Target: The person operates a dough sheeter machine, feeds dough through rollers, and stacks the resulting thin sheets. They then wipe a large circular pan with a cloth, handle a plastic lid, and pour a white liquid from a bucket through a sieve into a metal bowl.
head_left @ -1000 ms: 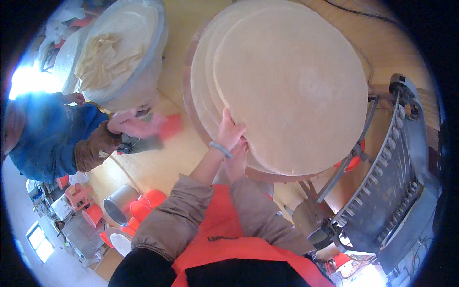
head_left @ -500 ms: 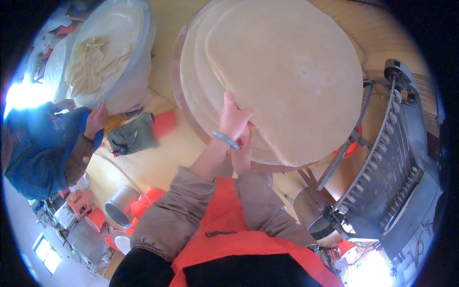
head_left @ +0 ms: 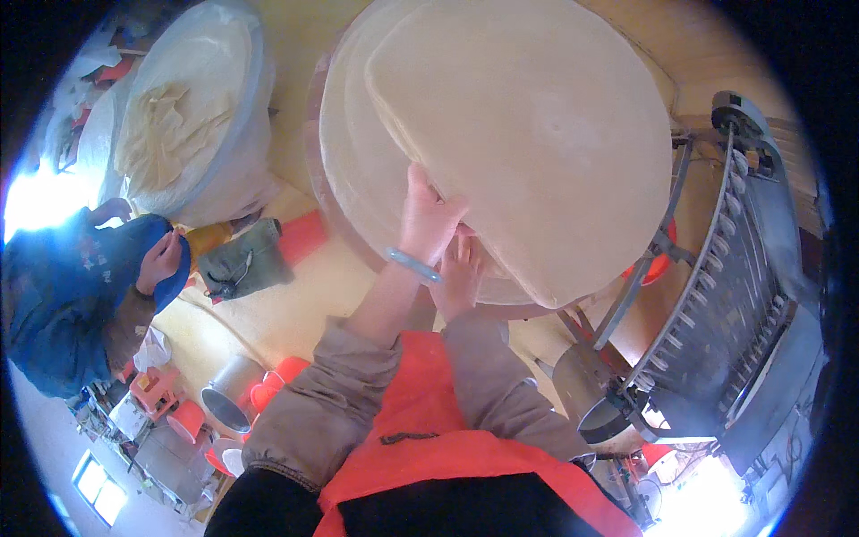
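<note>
Left hand [head_left: 432,217] is pinching near-left edge of top round sheet [head_left: 528,134]; bracelet [head_left: 413,265] is circling wrist. Right hand [head_left: 461,277] is sitting just beside it, fingers reaching to underside of same edge – fingertips partly hidden, can't tell if gripping. Top sheet is lying on stack of pale round sheets [head_left: 353,161], lower ones showing past its left edge. Round brown board [head_left: 314,161] is carrying stack. Grey metal machine [head_left: 734,331] is standing right – co-worker [head_left: 72,295] is working left, near plastic-covered round pile [head_left: 219,80].
</note>
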